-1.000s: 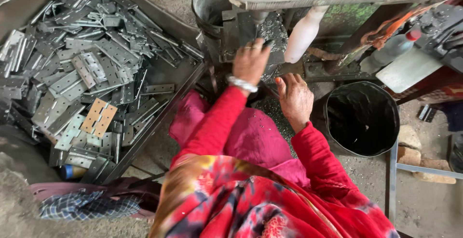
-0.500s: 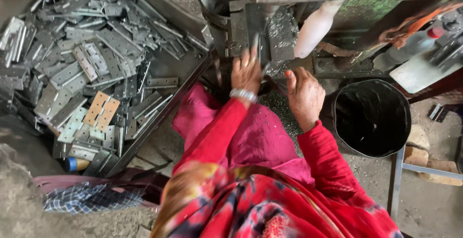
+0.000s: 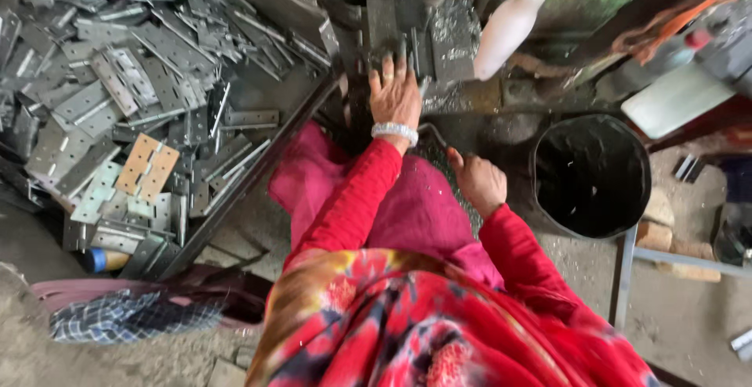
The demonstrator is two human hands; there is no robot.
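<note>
A: Two hands in view, both the wearer's own, in red sleeves. Left hand [image 3: 394, 93] lies flat, fingers spread, pressed against the dark metal block [image 3: 411, 30] of the machine at the top middle. A beaded white bracelet [image 3: 395, 131] sits at the wrist.

B: Does the left hand pinch anything?

A: Cannot tell. The fingertips rest on the block's lower edge and whatever lies under them is hidden.

B: Right hand?

A: Right hand [image 3: 476, 179] is lower, over the lap, fingers curled into a loose fist. A thin dark piece seems to stick up from it; too small to tell what it is. The hands are apart from each other.

B: Surroundings?

A: Left of the lap: a dark metal tray [image 3: 258, 168] on the floor, heaped with flat grey hinge plates [image 3: 117, 81]. One tan hinge [image 3: 147, 166] lies on top, near the tray's lower edge. Right of the right hand: a black bucket [image 3: 593, 174], just beside the knee. A white cylinder [image 3: 507, 27] slants down beside the block. A checked cloth [image 3: 133, 316] lies on the floor at lower left.
</note>
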